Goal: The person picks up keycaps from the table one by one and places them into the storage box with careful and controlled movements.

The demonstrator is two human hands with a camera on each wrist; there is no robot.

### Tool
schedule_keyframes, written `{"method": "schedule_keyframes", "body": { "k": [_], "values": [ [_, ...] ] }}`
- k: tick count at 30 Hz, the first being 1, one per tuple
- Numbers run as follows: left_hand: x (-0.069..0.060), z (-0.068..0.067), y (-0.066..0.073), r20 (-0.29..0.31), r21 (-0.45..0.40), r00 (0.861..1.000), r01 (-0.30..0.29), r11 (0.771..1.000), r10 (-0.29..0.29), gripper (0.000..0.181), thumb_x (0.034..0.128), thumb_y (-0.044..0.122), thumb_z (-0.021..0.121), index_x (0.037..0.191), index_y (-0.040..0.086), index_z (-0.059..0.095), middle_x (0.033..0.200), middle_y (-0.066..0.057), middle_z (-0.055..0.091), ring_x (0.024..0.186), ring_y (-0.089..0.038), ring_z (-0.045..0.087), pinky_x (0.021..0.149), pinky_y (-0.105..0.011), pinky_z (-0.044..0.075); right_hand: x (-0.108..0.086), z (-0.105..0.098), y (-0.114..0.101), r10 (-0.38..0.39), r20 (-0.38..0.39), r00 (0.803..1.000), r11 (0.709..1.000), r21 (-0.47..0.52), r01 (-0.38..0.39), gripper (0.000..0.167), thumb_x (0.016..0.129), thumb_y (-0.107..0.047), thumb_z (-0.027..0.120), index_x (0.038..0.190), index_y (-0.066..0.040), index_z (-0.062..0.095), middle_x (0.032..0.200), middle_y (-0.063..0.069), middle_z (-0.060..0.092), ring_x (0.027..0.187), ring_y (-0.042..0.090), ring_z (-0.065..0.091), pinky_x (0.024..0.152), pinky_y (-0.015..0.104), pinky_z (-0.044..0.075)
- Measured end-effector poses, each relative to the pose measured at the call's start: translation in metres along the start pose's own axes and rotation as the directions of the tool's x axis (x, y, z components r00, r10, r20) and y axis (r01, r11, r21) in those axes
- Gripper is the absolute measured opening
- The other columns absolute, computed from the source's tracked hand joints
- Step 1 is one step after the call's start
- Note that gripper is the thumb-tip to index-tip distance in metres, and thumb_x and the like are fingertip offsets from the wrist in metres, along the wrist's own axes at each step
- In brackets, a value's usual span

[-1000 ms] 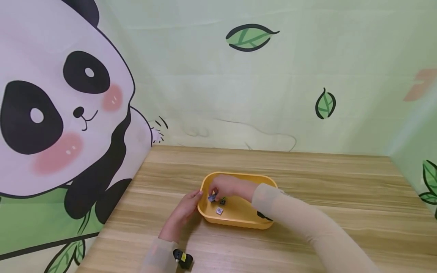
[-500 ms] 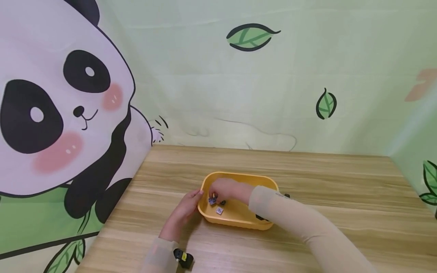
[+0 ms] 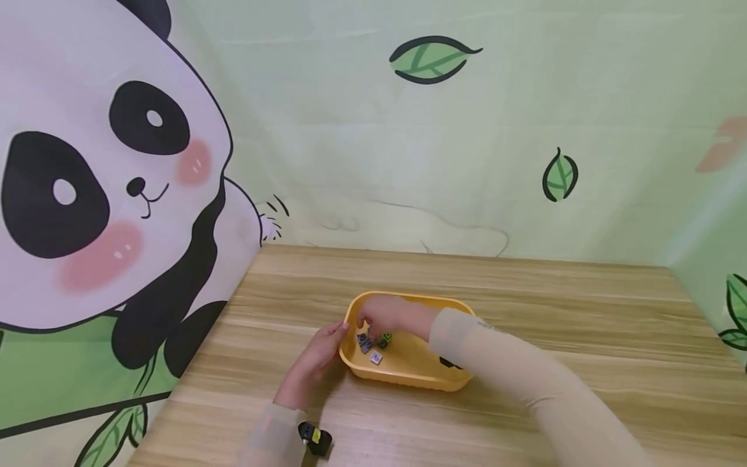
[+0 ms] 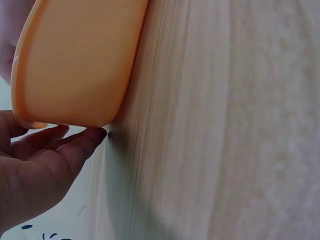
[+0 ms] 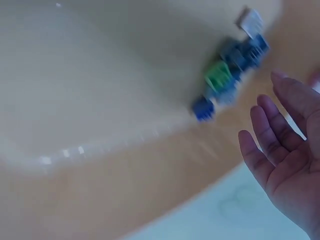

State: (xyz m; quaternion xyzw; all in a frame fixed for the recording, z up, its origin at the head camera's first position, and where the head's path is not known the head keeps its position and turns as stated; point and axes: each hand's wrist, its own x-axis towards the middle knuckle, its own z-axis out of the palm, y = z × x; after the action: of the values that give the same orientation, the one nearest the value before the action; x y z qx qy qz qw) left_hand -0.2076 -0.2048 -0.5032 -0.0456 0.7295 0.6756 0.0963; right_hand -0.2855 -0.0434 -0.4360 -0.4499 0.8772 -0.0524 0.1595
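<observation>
A yellow plastic tub (image 3: 403, 381) stands on the wooden table. At its left end my left hand (image 3: 321, 349) holds the rim, thumb on the edge and fingertips against the outer wall in the left wrist view. My right hand (image 5: 292, 150) is over the tub's left end, its fingers loosely extended with nothing between them. Beside it on the tub floor lie several small toy blocks: a green block (image 5: 218, 75), a dark blue block (image 5: 202, 109), blue-grey blocks (image 3: 364, 342) and a white block (image 3: 376, 357). The right forearm hides part of the tub.
The wooden tabletop (image 3: 525, 415) surrounds the tub. Behind it hangs a pale green backdrop (image 3: 350, 130) with leaves and a panda (image 3: 152, 162). A black wrist device (image 3: 316, 439) sits by the left sleeve.
My right hand has let go of a blue-grey block, which now lies among the others, and has lifted slightly. The left hand stays on the rim.
</observation>
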Motion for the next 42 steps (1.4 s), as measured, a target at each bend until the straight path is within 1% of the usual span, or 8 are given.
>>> {"method": "schedule_keyframes", "body": {
  "k": [4,8,10,16,22,27,34,42],
  "values": [
    [-0.001,0.001,0.0,-0.014,0.006,1.0,-0.001,1.0,0.001,0.047,0.1105,0.012,0.034,0.144,-0.02,0.04,0.14,-0.042,0.052,0.123,-0.038,0.062,0.098,-0.038,0.059,-0.017,-0.025,0.001,-0.014,-0.043,0.999,0.999,0.03,0.015,0.026,0.093,-0.01,0.073,0.118,-0.005,0.074,0.107,0.011,0.073,0.095,0.02,0.062,0.087,0.033,0.053],
    [-0.002,0.003,0.002,-0.012,0.022,1.0,0.0,1.0,0.0,0.049,0.1111,0.013,0.031,0.145,-0.021,0.039,0.142,-0.042,0.05,0.131,-0.046,0.056,0.106,-0.046,0.054,-0.041,-0.047,0.007,-0.068,-0.141,0.988,0.997,0.019,0.072,0.025,0.093,-0.012,0.072,0.118,-0.006,0.074,0.105,0.01,0.074,0.095,0.021,0.065,0.085,0.031,0.054],
    [-0.002,0.004,0.002,-0.01,0.033,1.0,0.0,0.999,0.0,0.05,0.1116,0.014,0.029,0.145,-0.021,0.038,0.144,-0.042,0.049,0.133,-0.047,0.054,0.109,-0.049,0.052,-0.058,-0.057,0.01,-0.08,-0.178,0.981,0.992,0.077,0.095,0.026,0.094,-0.011,0.07,0.119,-0.003,0.073,0.107,0.013,0.074,0.098,0.024,0.065,0.089,0.033,0.056],
    [-0.003,0.006,0.005,-0.023,0.052,1.0,0.013,0.999,-0.012,0.051,0.1119,0.015,0.028,0.146,-0.022,0.036,0.148,-0.042,0.044,0.139,-0.049,0.048,0.114,-0.052,0.047,-0.112,-0.073,0.024,-0.009,-0.314,0.949,0.977,0.201,0.076,0.024,0.096,-0.008,0.068,0.117,0.001,0.072,0.114,0.017,0.074,0.1,0.027,0.066,0.091,0.041,0.058],
    [-0.004,0.006,0.006,-0.063,0.067,0.998,0.025,0.997,-0.02,0.05,0.1112,0.014,0.03,0.145,-0.022,0.038,0.145,-0.042,0.048,0.133,-0.049,0.053,0.107,-0.049,0.053,-0.155,-0.067,0.043,0.116,-0.384,0.916,0.972,0.234,-0.025,0.022,0.096,-0.007,0.068,0.117,-0.001,0.072,0.114,0.016,0.074,0.102,0.029,0.067,0.091,0.047,0.059],
    [-0.003,0.007,0.006,-0.056,0.064,0.998,0.028,0.998,-0.024,0.05,0.1116,0.014,0.029,0.145,-0.022,0.036,0.149,-0.042,0.043,0.138,-0.049,0.049,0.112,-0.052,0.049,-0.181,-0.055,0.056,0.173,-0.423,0.889,0.959,0.278,-0.055,0.024,0.096,-0.009,0.069,0.118,0.001,0.072,0.11,0.016,0.075,0.099,0.027,0.066,0.09,0.05,0.058],
    [-0.002,0.006,0.006,-0.056,0.066,0.998,0.037,0.997,-0.033,0.05,0.1113,0.014,0.029,0.146,-0.022,0.035,0.151,-0.042,0.041,0.141,-0.05,0.044,0.117,-0.055,0.043,-0.2,-0.038,0.067,0.202,-0.483,0.852,0.952,0.303,-0.055,0.022,0.094,-0.008,0.072,0.113,0.0,0.074,0.107,0.014,0.076,0.093,0.022,0.067,0.085,0.046,0.06],
    [-0.003,0.007,0.006,-0.042,0.096,0.999,0.021,0.995,-0.017,0.05,0.1117,0.014,0.029,0.144,-0.023,0.036,0.151,-0.042,0.04,0.142,-0.051,0.043,0.118,-0.056,0.041,-0.214,-0.015,0.075,0.261,-0.47,0.843,0.926,0.37,-0.08,0.024,0.093,-0.006,0.071,0.115,0.003,0.073,0.111,0.018,0.076,0.092,0.022,0.067,0.084,0.045,0.061]
  ]
}}
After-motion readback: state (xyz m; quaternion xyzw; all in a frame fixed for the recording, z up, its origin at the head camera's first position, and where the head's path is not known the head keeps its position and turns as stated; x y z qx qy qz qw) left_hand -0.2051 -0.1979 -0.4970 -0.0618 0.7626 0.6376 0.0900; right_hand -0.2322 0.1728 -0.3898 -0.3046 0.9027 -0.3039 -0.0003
